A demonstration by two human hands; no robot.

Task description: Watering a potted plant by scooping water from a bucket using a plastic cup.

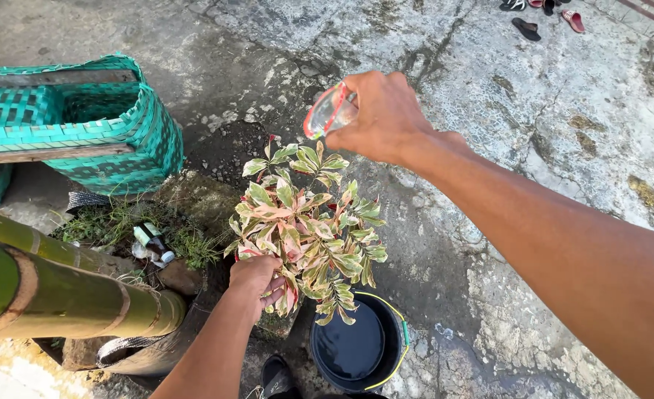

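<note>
My right hand [381, 116] grips a clear plastic cup [329, 111] with a red rim, tipped sideways above a small plant [308, 229] with green, pink and cream leaves. My left hand [256, 279] reaches in low at the plant's left side, its fingers closed among the lower leaves and stems. The plant's pot is hidden under the foliage and my hand. Right below the plant stands a black bucket [357, 346] with a yellow-green handle, dark water filling it.
A teal woven basket [83, 122] lies at the left. Thick green bamboo poles [68, 292] cross the lower left. A small bottle [153, 245] lies in a patch of grass. Sandals [541, 18] lie at the far top right on wet, cracked concrete.
</note>
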